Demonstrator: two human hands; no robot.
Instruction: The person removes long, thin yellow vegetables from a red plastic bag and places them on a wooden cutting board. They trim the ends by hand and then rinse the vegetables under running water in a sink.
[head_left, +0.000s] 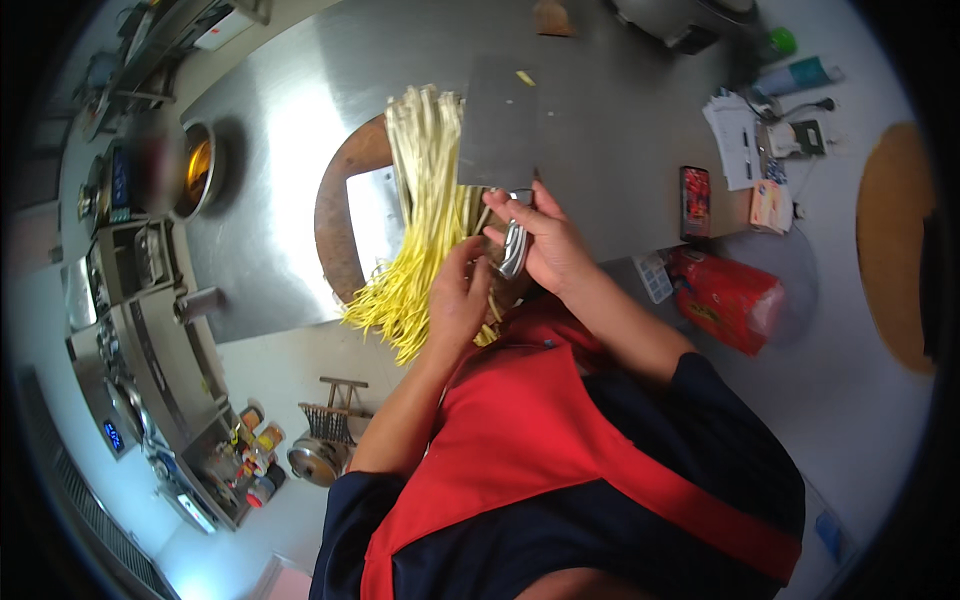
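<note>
A thick bundle of yellow chives (431, 180) lies across a round wooden chopping board (337, 187), pale stalk ends away from me and yellow tips towards me. My right hand (551, 244) is closed round the metal handle of a cleaver (499, 124), with some fingers loosely extended. Its broad blade points away from me, beside the bundle, with a yellow scrap on it. Against the right side of the chives is my left hand (459, 289), fingers curled. Whether it grips any stalks is hidden. A bright rectangular metal sheet (371, 221) rests on the board, partly under the chives.
The board stands on a stainless steel table (615, 142). Along its right side are a phone (695, 202), papers (731, 142) and a red bag (727, 296). A metal bowl (201, 169) sits at the left; a wooden chair (337, 416) is below on the floor.
</note>
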